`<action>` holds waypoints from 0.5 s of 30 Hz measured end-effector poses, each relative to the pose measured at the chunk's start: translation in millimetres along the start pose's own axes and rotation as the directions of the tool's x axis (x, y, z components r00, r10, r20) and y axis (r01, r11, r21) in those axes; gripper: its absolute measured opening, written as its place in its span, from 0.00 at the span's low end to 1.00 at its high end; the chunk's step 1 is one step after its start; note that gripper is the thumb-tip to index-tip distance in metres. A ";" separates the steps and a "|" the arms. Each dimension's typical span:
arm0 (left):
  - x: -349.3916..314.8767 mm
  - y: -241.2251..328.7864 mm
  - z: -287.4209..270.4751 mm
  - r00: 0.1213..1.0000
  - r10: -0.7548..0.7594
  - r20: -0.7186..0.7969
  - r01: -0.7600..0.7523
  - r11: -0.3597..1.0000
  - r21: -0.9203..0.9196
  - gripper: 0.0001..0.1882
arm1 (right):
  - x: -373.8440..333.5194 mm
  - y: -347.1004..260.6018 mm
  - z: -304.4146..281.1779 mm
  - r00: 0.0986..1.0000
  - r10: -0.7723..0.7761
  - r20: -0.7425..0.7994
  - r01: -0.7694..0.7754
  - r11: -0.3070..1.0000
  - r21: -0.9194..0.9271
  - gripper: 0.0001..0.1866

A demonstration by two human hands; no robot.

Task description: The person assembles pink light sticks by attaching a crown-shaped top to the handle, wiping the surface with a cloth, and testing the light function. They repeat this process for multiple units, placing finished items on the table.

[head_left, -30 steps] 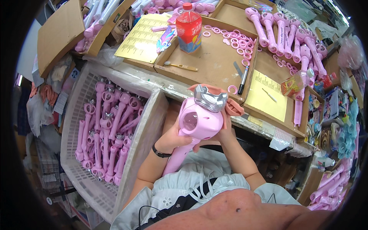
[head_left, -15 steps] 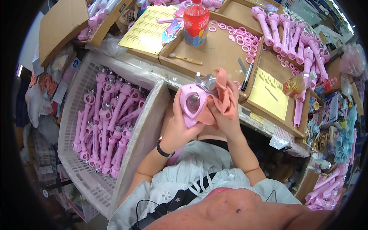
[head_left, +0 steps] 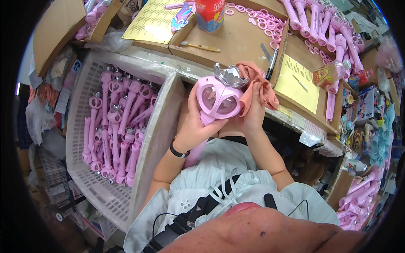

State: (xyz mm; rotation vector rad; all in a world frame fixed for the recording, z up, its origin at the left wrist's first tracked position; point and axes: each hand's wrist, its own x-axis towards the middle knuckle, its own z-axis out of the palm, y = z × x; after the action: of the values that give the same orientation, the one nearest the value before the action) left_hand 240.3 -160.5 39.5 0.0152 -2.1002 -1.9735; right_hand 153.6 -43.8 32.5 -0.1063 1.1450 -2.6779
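Observation:
My left hand (head_left: pixel 195 126) is closed round a pink toy wand (head_left: pixel 206 117), just below its rounded head. The head has two clear windows and a silver crown on top, tipped away from me. Part of the pink handle shows beside my left wrist, running down toward my lap. A salmon-coloured cloth (head_left: pixel 255 89) is bunched in my right hand (head_left: pixel 254 118), against the right side of the wand's head and crown. The tips of my right fingers are hidden by the cloth.
At my left stands a white plastic basket (head_left: pixel 78 139) with several pink wands. Ahead, a cardboard tray (head_left: pixel 236 44) holds pink rings, a toothbrush (head_left: pixel 200 46) and a red-labelled bottle (head_left: pixel 210 17). A black marker (head_left: pixel 272 64) lies at its right, near a yellow sheet (head_left: pixel 297 84).
The wand's head has turned, so both windows now face me. The cloth has moved from its front to its right side. The whole view has shifted a little.

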 end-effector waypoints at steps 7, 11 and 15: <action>-4.4 -2.8 -0.4 0.999 0.028 0.020 -0.028 0.999 -0.033 0.52 | -10.3 -5.7 0.8 1.000 0.006 0.008 -0.007 0.997 0.078 0.21; -3.0 0.6 0.4 1.000 0.008 0.022 -0.007 0.999 -0.033 0.53 | -10.1 -1.9 -7.0 0.994 0.106 0.008 -0.106 0.992 0.070 0.23; -8.3 3.7 0.0 1.000 0.031 -0.001 -0.031 0.994 0.108 0.51 | -11.3 -0.8 -14.3 0.989 0.141 0.034 -0.126 0.951 -0.284 0.28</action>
State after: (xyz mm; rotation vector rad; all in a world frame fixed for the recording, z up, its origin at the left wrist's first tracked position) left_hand 249.0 -158.8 41.7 0.0052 -2.1893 -1.8396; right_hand 162.2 -30.6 23.4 -0.1413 1.4538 -2.3673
